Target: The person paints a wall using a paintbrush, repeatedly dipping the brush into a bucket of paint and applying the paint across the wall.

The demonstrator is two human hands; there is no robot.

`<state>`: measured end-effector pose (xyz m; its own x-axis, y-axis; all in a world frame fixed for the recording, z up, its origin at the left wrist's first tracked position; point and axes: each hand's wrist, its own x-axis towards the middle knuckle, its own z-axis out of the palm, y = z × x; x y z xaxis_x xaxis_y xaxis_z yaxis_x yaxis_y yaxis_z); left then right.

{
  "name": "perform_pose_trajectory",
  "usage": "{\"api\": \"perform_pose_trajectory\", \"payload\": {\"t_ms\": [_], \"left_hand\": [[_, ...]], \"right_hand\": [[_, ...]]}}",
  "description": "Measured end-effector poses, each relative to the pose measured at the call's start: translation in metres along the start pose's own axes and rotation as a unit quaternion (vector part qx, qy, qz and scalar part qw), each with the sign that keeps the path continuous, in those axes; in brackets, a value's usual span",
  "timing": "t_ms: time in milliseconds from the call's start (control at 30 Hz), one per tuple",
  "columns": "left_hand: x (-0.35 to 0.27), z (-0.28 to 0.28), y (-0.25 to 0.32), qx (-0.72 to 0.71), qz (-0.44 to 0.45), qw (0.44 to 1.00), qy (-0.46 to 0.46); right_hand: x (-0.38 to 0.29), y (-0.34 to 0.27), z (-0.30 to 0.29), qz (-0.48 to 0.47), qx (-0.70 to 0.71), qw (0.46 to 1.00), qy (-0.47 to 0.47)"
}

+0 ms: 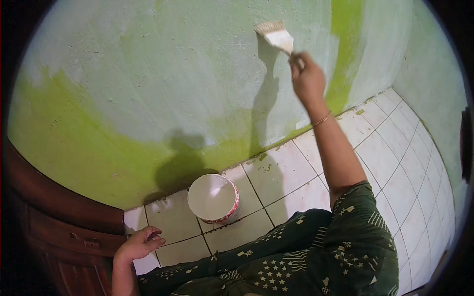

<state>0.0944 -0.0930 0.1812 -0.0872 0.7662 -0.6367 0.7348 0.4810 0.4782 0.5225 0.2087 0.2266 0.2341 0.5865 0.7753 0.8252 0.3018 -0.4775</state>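
Observation:
My right hand (308, 79) grips the handle of a wide flat paintbrush (279, 38) and holds it up before the wall (207, 70). The brush has a white-coated ferrule and pale bristles pointing up and left. Whether the bristle tips touch the wall I cannot tell. Pale, whitish-green paint covers much of the wall, with bright lime green showing at the lower left, along the bottom and in a strip at right. At the lower left, my left hand (142, 242) is empty, loosely curled with thumb and fingers apart. Right of it stands a round paint bucket (237, 199) containing whitish liquid.
Dark brown wooden furniture (66, 207) with a panelled front stands at the left, close to my left hand. White floor tiles (385, 162) with dark joints bear green flecks along the wall's foot. A second pale green wall (433, 81) meets the first at the right corner.

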Motion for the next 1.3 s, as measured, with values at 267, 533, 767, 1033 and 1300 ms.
{"api": "perform_pose_trajectory", "payload": {"t_ms": [267,533,767,1033,1300], "left_hand": [[0.000,-0.002,-0.031,-0.008,0.053,0.999,0.009],[-0.015,-0.004,-0.010,0.002,0.043,0.999,0.026],[-0.022,-0.004,-0.010,0.046,0.081,0.996,0.019],[-0.020,-0.007,-0.018,0.013,0.084,0.996,0.013],[-0.033,-0.008,-0.024,0.014,0.071,0.997,0.010]], "right_hand": [[-0.153,0.084,0.042,0.017,-0.068,0.965,-0.255],[-0.123,0.067,0.049,0.037,-0.149,0.915,-0.374],[-0.016,-0.050,-0.024,0.002,-0.009,0.974,-0.226],[-0.054,-0.036,0.032,-0.118,-0.008,0.992,-0.036],[-0.202,0.061,0.058,-0.046,-0.122,0.903,-0.410]]}}
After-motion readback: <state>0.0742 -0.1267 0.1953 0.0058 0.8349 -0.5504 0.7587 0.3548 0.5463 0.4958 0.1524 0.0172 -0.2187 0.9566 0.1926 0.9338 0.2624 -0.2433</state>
